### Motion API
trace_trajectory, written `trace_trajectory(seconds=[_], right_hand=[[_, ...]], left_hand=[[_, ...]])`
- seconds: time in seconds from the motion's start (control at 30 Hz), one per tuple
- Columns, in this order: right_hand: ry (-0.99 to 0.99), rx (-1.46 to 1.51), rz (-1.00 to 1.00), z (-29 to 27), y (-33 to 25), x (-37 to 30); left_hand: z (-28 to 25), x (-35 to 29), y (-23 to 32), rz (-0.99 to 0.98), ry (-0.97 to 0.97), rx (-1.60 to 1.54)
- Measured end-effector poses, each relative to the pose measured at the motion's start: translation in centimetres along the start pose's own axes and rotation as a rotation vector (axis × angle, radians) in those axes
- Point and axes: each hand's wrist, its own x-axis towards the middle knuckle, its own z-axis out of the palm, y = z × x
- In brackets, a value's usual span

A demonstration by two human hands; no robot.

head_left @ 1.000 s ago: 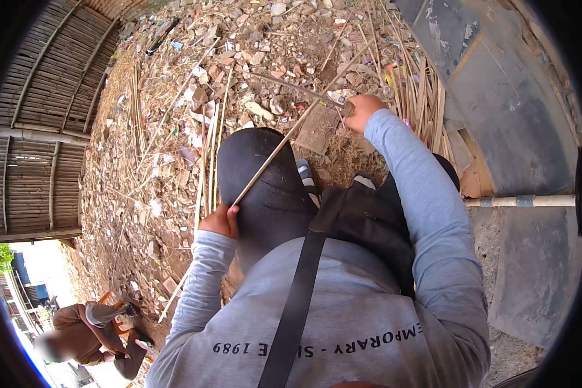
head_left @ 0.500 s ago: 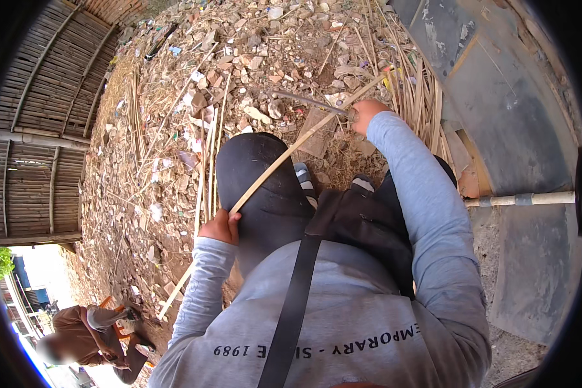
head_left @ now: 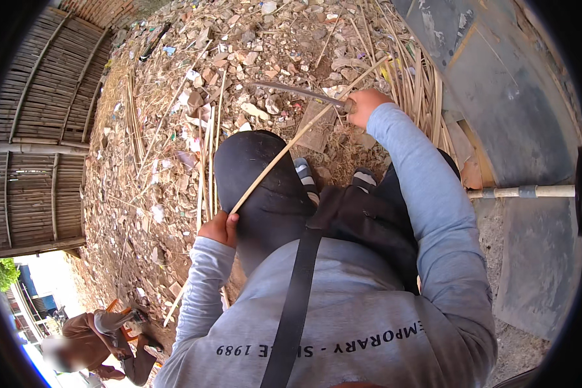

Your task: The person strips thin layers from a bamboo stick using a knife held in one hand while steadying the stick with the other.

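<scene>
My left hand (head_left: 218, 228), beside my left thigh, is closed round a long pale bamboo strip (head_left: 271, 167). The strip slants across my left knee, up toward the far right, and its other end sticks out below my left forearm. My right hand (head_left: 370, 107) grips the handle of a long knife (head_left: 297, 90) out beyond my knees. Its dark, narrow blade points left and crosses the strip just beside that hand. Whether the edge touches the strip, I cannot tell.
Several split bamboo strips (head_left: 427, 97) lie at the far right, others (head_left: 208, 161) left of my knee. Stony, littered ground (head_left: 265, 55) spreads ahead. Dark sheets (head_left: 498, 97) stand to the right, a bamboo wall (head_left: 45, 84) to the left. A person (head_left: 97, 336) sits at lower left.
My right hand has shifted slightly right, and the knife has turned, with more of its blade showing to the left. My left hand keeps its hold on the strip.
</scene>
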Motion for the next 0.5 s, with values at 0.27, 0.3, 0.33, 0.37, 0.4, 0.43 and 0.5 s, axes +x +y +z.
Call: trace_trajectory(seconds=[0.27, 0.3, 0.33, 0.37, 0.4, 0.43, 0.5], right_hand=[[-0.051, 0.180, -0.100, 0.7, -0.2, 0.1], [0.008, 0.255, -0.073, 0.7, 0.3, 0.3], [0.015, 0.252, -0.076, 0.9, 0.6, 0.5], [0.070, 0.197, -0.079, 1.1, 1.0, 0.7], [0.122, 0.144, -0.085, 1.1, 0.8, 0.6], [0.112, 0.102, -0.128, 0.5, -0.1, -0.1], [0.076, 0.067, -0.165, -0.3, -2.5, -1.7]], left_hand=[[1.3, 0.3, -1.0, 0.037, 0.039, -0.079], [1.4, 0.3, -1.0, 0.034, 0.044, -0.060], [1.3, 0.3, -0.9, 0.031, 0.049, -0.040], [1.1, 0.4, -0.7, 0.025, 0.044, -0.035], [0.9, 0.4, -0.8, 0.025, 0.051, -0.036], [0.9, 0.2, -0.9, 0.017, 0.027, -0.038], [0.9, 0.1, -1.2, 0.006, 0.000, -0.039]])
